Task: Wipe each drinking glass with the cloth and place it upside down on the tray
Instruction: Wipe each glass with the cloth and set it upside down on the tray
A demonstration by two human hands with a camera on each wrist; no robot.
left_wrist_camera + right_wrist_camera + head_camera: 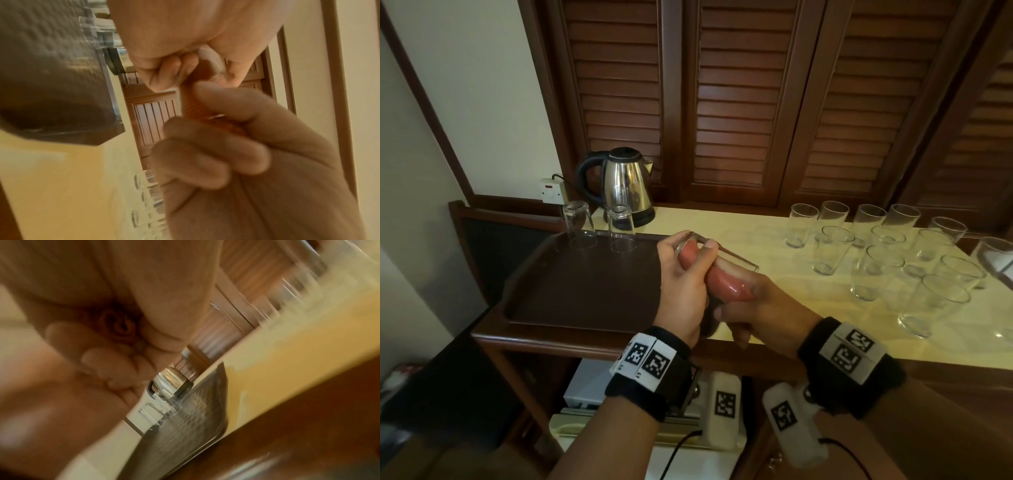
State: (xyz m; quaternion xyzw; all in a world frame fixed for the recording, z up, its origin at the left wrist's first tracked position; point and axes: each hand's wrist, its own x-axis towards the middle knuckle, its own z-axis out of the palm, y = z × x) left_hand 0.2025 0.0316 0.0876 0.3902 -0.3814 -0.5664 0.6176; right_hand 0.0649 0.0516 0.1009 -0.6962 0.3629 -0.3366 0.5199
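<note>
A clear drinking glass (726,257) lies tilted in the air over the right edge of the dark brown tray (585,291). My left hand (688,270) grips its base end, thumb on top. A pinkish-red cloth (727,286) is stuffed into the glass, and my right hand (743,315) grips the cloth at the mouth end. Two glasses (580,224) (621,228) stand upside down at the tray's far edge. In the left wrist view, the cloth (193,105) runs between the left hand (164,73) and the right hand (216,146). The right wrist view is blurred; the bunched cloth (118,328) shows inside the curled fingers.
Several upright glasses (876,270) crowd the cream counter (774,308) on the right. A steel kettle (626,185) stands behind the tray, plugged into a wall socket (551,192). Louvred wooden doors (739,102) rise behind the counter. A small fridge sits below.
</note>
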